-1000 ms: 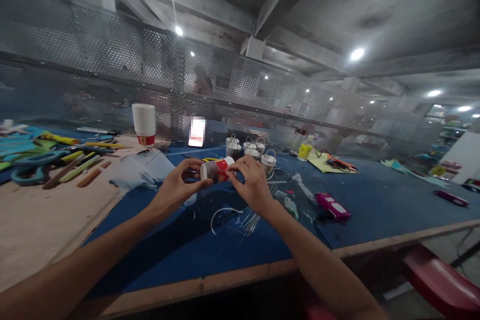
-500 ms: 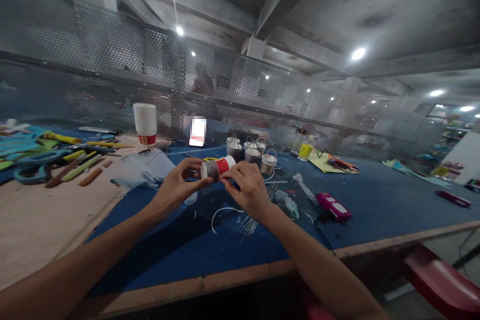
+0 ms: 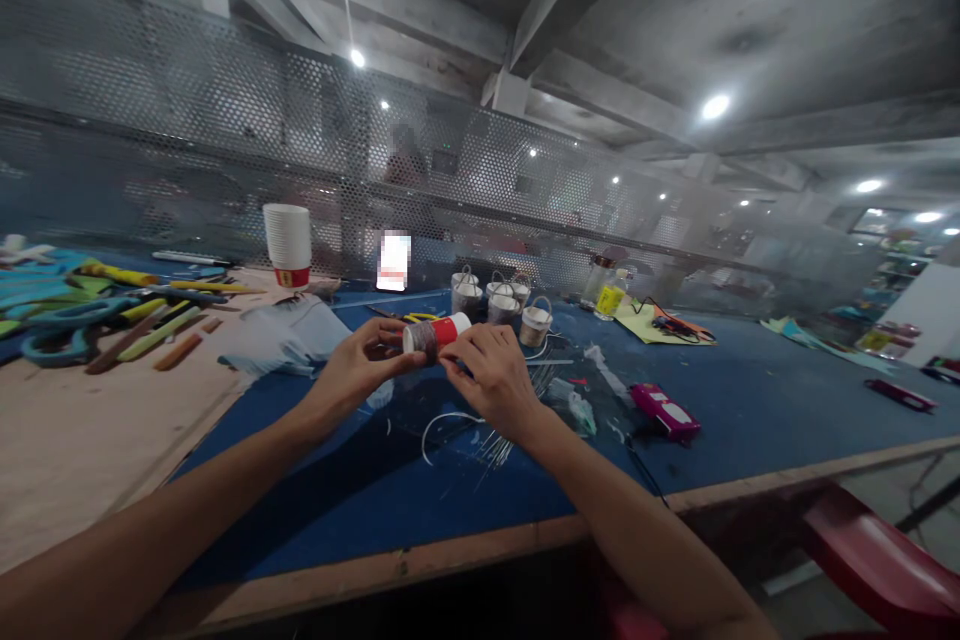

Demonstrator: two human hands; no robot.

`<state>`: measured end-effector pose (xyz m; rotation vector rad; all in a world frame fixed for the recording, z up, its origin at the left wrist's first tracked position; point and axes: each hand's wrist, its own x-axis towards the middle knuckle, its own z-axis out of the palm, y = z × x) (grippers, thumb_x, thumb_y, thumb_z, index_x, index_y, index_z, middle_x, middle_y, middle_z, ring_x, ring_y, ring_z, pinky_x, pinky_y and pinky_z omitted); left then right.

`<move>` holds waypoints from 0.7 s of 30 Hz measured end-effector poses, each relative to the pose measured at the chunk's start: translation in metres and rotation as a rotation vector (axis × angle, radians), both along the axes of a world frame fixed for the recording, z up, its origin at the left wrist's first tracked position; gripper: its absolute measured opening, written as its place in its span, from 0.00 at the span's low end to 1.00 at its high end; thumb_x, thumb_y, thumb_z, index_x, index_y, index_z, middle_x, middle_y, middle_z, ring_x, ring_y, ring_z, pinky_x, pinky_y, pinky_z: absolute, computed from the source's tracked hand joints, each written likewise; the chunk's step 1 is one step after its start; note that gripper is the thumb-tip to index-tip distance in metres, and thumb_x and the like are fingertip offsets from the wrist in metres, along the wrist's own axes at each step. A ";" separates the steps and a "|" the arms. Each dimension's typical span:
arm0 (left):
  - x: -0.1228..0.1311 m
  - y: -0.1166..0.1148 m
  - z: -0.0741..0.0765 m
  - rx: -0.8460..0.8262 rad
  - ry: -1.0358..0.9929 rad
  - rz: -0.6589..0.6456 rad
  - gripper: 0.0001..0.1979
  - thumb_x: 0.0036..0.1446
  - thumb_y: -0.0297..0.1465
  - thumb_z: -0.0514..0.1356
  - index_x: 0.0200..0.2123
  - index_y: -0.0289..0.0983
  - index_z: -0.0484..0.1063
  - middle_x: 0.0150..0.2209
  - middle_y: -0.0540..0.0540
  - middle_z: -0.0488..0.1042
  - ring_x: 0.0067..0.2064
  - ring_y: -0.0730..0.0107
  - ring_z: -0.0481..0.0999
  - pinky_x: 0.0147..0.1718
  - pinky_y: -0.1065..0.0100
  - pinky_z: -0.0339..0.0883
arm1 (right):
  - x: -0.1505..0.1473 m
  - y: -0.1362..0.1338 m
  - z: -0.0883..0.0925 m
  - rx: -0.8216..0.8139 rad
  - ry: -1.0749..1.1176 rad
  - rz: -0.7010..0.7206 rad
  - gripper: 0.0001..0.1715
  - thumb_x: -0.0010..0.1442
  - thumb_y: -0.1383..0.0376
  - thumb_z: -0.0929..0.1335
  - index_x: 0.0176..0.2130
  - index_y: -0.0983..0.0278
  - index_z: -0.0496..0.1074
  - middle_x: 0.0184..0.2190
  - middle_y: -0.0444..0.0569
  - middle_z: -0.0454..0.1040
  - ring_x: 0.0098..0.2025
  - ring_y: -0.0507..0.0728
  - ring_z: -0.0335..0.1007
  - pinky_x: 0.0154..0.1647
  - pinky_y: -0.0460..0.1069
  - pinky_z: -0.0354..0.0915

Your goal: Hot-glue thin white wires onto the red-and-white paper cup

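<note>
A small paper cup (image 3: 448,329), red and white with a grey-brown band round one end, lies sideways in the air above the blue table. My left hand (image 3: 367,360) grips its banded end between thumb and fingers. My right hand (image 3: 491,370) has its fingers pinched together against the cup's near side; whatever is between those fingertips is too small to make out. Behind the hands stand several little white and grey buckets (image 3: 536,322) with wire handles. Below lie a curved white wire (image 3: 429,432) and a bundle of thin wires (image 3: 496,448).
A stack of paper cups (image 3: 287,240) and a lit phone (image 3: 394,262) stand at the back. Blue scissors (image 3: 75,330) and coloured sticks lie left. To the right are a magenta box (image 3: 664,411), a yellow-labelled bottle (image 3: 612,295) and a red stool (image 3: 885,555).
Both hands keep nearly the same hold on the cup. The view has shifted very slightly; nothing on the table has visibly moved.
</note>
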<state>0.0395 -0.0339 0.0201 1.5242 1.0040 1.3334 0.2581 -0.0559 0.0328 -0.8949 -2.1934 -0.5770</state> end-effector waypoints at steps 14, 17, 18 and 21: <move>0.001 0.001 -0.007 -0.133 -0.124 -0.084 0.25 0.46 0.39 0.77 0.46 0.38 0.76 0.42 0.41 0.84 0.45 0.55 0.84 0.45 0.58 0.76 | 0.000 0.003 -0.003 0.153 -0.076 0.031 0.08 0.74 0.65 0.66 0.43 0.62 0.75 0.39 0.48 0.78 0.43 0.57 0.71 0.50 0.55 0.60; 0.002 0.000 -0.007 -0.173 -0.154 -0.102 0.24 0.46 0.38 0.78 0.44 0.38 0.76 0.42 0.42 0.84 0.43 0.58 0.84 0.45 0.58 0.75 | 0.000 0.003 -0.003 0.159 -0.087 0.027 0.09 0.75 0.66 0.65 0.44 0.62 0.75 0.39 0.48 0.79 0.42 0.57 0.71 0.50 0.56 0.60; 0.002 0.000 -0.007 -0.182 -0.165 -0.106 0.24 0.46 0.38 0.78 0.44 0.38 0.77 0.42 0.42 0.84 0.43 0.58 0.84 0.46 0.58 0.76 | 0.001 0.002 -0.002 0.161 -0.090 0.026 0.09 0.75 0.66 0.65 0.44 0.62 0.76 0.39 0.48 0.79 0.42 0.57 0.71 0.50 0.56 0.60; 0.002 0.000 -0.007 -0.203 -0.189 -0.114 0.23 0.46 0.38 0.78 0.43 0.38 0.77 0.42 0.42 0.84 0.45 0.58 0.83 0.46 0.59 0.75 | 0.001 0.002 -0.002 0.164 -0.097 0.021 0.09 0.75 0.65 0.65 0.44 0.63 0.76 0.39 0.48 0.79 0.43 0.57 0.71 0.50 0.56 0.60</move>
